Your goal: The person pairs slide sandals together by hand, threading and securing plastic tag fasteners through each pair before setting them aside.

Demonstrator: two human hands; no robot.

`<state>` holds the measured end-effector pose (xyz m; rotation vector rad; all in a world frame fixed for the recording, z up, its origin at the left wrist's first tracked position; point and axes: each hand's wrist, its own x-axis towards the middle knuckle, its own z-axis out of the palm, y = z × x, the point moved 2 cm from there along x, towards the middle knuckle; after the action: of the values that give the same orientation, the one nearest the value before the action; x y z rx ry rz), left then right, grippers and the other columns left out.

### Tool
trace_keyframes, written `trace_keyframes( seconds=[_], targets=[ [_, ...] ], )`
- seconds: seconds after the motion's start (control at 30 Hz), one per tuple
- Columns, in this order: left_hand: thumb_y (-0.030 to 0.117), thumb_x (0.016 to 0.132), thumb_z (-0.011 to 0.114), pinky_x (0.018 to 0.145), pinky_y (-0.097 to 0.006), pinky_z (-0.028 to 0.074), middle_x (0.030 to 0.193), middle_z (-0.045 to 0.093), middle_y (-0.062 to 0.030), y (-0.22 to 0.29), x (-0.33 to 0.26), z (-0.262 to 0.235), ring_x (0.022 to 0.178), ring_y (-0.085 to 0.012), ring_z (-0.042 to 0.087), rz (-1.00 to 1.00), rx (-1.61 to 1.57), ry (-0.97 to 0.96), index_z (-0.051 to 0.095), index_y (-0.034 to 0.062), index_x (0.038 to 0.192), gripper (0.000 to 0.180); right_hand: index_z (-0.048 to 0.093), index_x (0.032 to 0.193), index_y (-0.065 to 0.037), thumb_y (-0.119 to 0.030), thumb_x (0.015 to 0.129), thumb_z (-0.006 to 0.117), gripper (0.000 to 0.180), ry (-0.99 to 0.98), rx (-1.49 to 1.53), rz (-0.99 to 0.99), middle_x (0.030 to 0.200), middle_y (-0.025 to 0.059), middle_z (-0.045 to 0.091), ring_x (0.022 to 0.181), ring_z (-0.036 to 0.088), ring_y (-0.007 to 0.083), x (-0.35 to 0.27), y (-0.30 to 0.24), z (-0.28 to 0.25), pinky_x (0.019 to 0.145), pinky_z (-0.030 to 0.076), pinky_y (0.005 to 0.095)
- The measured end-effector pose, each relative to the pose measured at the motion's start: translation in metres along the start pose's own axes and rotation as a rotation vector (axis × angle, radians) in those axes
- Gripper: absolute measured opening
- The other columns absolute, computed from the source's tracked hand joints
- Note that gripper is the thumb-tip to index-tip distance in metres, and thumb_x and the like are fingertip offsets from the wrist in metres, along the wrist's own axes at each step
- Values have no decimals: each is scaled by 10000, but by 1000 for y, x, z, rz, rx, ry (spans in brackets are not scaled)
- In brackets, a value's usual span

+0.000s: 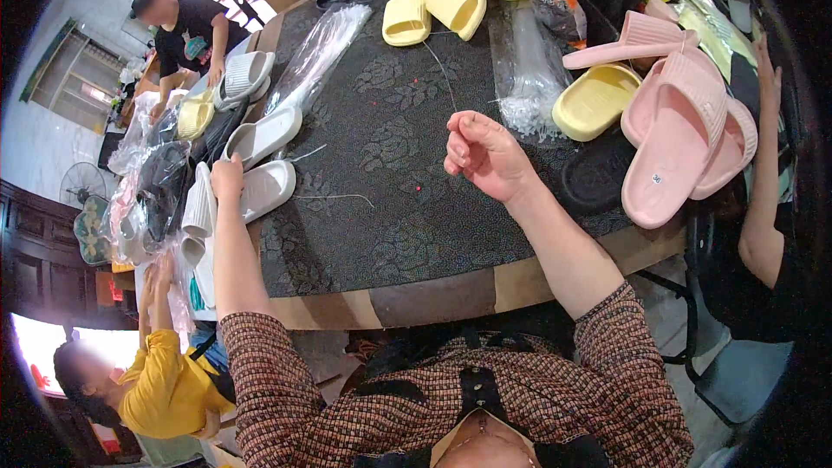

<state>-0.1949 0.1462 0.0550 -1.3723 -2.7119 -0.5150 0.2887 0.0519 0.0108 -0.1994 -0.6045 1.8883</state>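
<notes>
My left hand (227,180) is closed on the near end of a light grey slipper (265,137) at the table's left side. A second light grey slipper (265,191) lies just beside that hand. Over the middle of the table, my right hand (487,156) is raised with its fingers pinched together. A thin, pale plastic tie (445,74) rises from those fingertips in a slight curve. Two more thin ties (342,198) lie loose on the dark tabletop near the grey slippers.
Pink slippers (676,130), a yellow slipper (596,102) and a bag of ties (529,78) sit on the right. Yellow slippers (433,13) stand at the back. A clear bag (321,48) lies back left. People work at both sides; a chair (745,373) stands lower right.
</notes>
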Motion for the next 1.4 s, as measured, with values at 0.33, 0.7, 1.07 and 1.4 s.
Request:
trace_keyframes(
  seconds=[0.33, 0.7, 1.07, 1.4],
  targets=[
    [262, 820, 479, 640, -459, 471, 658, 613, -237, 28, -27, -36, 596, -358, 622, 249, -175, 42, 604, -67, 760, 357, 601, 955, -39, -188, 920, 573, 156, 25, 12, -39, 659, 26, 525, 574, 501, 126, 4, -9, -3, 594, 462, 321],
    [158, 828, 532, 695, -437, 488, 815, 627, -256, 136, -181, -75, 787, -408, 623, 722, -325, -67, 625, -21, 1006, 270, 601, 964, -43, -207, 923, 571, 172, 36, -11, -55, 660, 17, 523, 580, 503, 127, 3, -8, -9, 611, 451, 329],
    [135, 819, 569, 701, -447, 501, 842, 649, -224, 161, -263, -20, 787, -385, 637, 859, -363, -253, 636, -4, 989, 229, 622, 954, 0, -139, 918, 567, 153, 70, -242, -212, 691, 38, 577, 591, 539, 108, -1, -34, 3, 564, 469, 237],
    [184, 856, 625, 572, -354, 490, 724, 635, -188, 162, -291, -45, 593, -269, 632, 760, -425, -699, 628, -28, 1017, 266, 640, 939, -12, -154, 910, 588, 153, 140, -411, -204, 708, 8, 586, 611, 524, 69, 0, -25, 2, 565, 425, 197]
  ],
)
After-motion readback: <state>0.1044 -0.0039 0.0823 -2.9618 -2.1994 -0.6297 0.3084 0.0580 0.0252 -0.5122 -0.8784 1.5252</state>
